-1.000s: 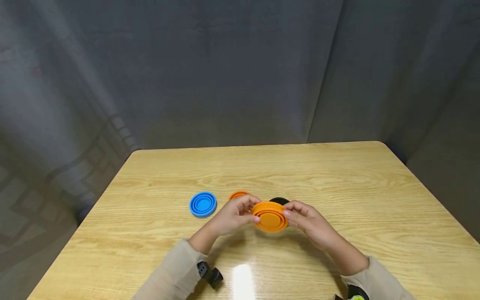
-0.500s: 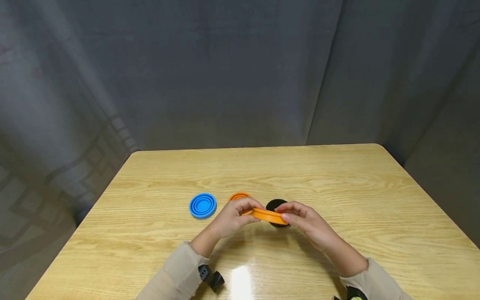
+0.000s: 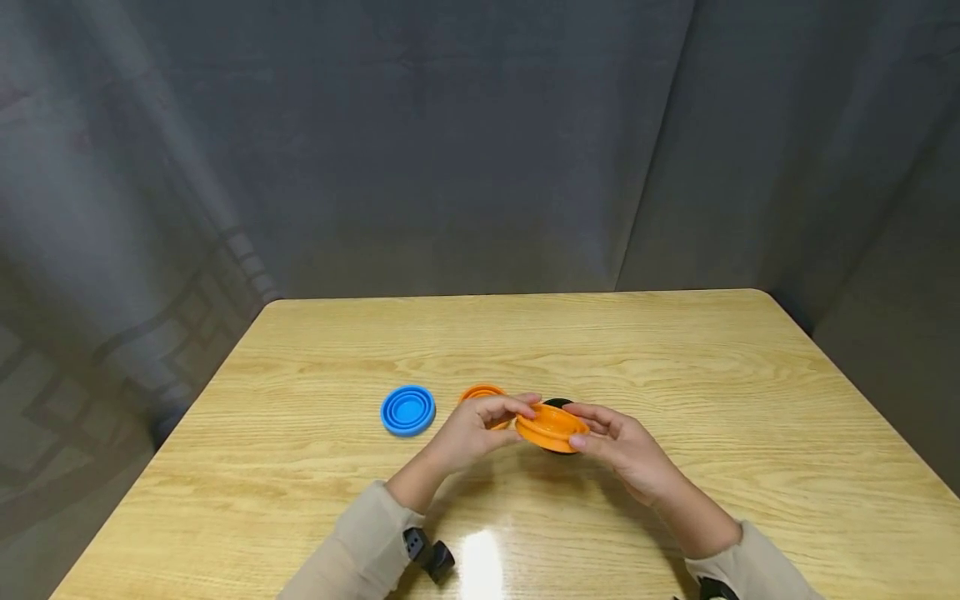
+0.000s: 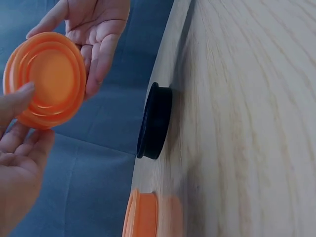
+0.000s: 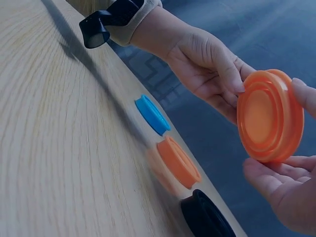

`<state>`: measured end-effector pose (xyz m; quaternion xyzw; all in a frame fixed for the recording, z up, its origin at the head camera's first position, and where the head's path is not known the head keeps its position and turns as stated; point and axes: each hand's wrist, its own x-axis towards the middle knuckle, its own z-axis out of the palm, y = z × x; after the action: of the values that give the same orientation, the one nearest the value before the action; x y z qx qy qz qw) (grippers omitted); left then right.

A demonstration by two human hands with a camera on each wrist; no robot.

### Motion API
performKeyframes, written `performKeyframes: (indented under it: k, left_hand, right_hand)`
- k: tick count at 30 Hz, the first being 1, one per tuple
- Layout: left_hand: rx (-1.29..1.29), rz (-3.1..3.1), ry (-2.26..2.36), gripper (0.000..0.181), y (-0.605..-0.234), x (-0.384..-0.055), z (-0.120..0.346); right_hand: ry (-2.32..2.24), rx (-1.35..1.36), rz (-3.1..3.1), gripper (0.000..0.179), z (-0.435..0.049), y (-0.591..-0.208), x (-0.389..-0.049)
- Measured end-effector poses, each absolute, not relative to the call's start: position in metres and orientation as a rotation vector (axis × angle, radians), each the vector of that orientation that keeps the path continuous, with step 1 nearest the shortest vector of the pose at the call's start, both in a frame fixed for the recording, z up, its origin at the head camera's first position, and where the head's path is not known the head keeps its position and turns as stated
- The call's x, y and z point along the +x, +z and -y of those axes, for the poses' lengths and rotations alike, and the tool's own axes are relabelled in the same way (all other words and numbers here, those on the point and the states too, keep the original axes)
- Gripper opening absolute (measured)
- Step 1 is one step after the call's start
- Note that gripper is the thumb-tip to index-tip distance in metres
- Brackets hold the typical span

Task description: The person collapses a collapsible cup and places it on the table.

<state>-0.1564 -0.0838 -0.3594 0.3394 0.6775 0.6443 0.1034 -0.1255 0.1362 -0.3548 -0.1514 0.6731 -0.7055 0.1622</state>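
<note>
Above the table, both hands hold a flattened orange collapsible cup by opposite edges. My left hand pinches its left rim, its thumb lying on the ringed face in the left wrist view. At the other edge, my right hand grips the rim between thumb and fingers. Beneath the held cup lies a black collapsible cup, mostly covered in the head view. A second orange collapsible cup lies to its left, partly hidden behind my left hand. Farther left is a blue collapsible cup.
The cups lie in a row on a light wood-grain table. Dark grey curtains hang behind the table and at its sides. Each wrist wears a black strap with a small camera.
The held orange cup has been tilted: its ringed face showed first, then it was edge-on, and now its other side shows. Both hands stay at nearly the same place, with fingers shifting slightly.
</note>
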Motion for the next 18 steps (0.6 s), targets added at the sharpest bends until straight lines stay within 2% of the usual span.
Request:
performKeyframes:
  k: [4,18]
  left_hand:
    - [0.955,-1.955,1.892,0.035,-0.357,-0.155,0.082]
    - [0.567,-2.022,1.905,0.054,-0.355,-0.151,0.066]
  right_hand:
    - [-2.061,-0.401,-1.971,0.054,-0.137,-0.357,-0.126]
    - [-2.087,-0.434,-2.093,0.060,-0.146,-0.358,-0.123]
